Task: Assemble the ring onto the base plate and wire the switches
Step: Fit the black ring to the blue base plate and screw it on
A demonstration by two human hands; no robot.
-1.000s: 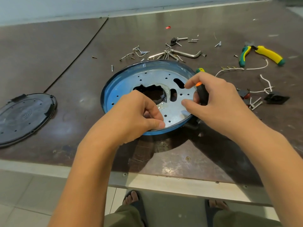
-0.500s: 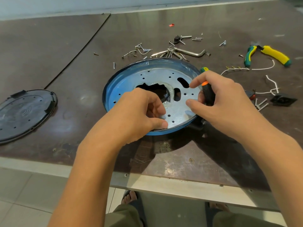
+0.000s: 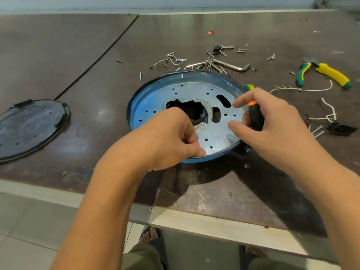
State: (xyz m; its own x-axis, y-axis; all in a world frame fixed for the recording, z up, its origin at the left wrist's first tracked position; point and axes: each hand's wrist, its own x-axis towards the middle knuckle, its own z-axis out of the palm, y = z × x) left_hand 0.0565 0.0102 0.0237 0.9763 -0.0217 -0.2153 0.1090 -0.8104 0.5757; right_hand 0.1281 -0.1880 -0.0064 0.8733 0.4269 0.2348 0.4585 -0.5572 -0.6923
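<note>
Base plate (image 3: 194,90), silver with punched holes and a ragged centre opening, sits inside the blue ring (image 3: 136,108) on the bench (image 3: 78,45), with film or tape around the opening and the inner wall

Left hand (image 3: 165,139) is over the near-left part of the plate. Its fingers are curled in by the centre opening and its thumb tip is down on the near rim. Can't tell whether anything is pinched under the fingertips, they hide it

Right hand (image 3: 272,123) is at the plate's right edge and grips a screwdriver (image 3: 255,115) with a black handle and orange collar. The handle is tucked in the palm. Index and thumb stick out over the plate's right side, slightly apart. A green end shows just beyond the index finger

Relative to the plate:
- behind it, close: loose screws (image 3: 175,59) and a hex key (image 3: 233,67)
- far right, behind: green/yellow pliers (image 3: 331,74)
- right, past the right hand: white wires (image 3: 329,112) and a black switch (image 3: 341,128), probably a rocker type but it's small in view
- well to the left: a black round cover (image 3: 29,129) lying flat

Ring and plate are under both hands, the switch and wires are away from both
</note>
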